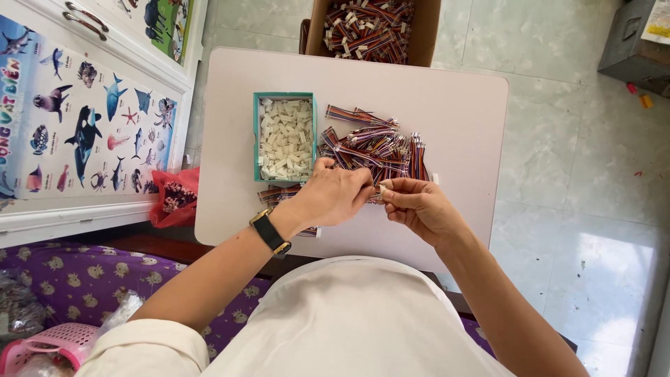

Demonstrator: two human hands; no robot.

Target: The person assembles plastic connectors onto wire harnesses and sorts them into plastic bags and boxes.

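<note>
— So, from the head view, what are the hands busy with?

— Both meet over the near edge of the white table. The left hand, with a black wristwatch above it, has its fingers curled in, pinching at something small that its knuckles hide. The right hand pinches a small white connector between thumb and forefinger, right where the two hands touch.

— And where does that piece come from?

— Probably the teal tray just beyond the left hand, full of the same white plastic pieces. Right of it lies a loose pile of multicoloured wire harnesses, touching the tray's side and reaching down to the fingertips. A few more harnesses peek out under the left wrist.

— How would these things handle?

— The connector looks light, rigid and a bit slick, so I'd hold it by its flat sides. The wires seem thin and floppy and likely to tangle; better to grip them close to the plug end than mid-length.

— Anything else around?

— A cardboard box of more harnesses at the far edge, a poster of sea animals on the left, a red bag below it, a pink basket near left, and a tiled floor to the right.
</note>
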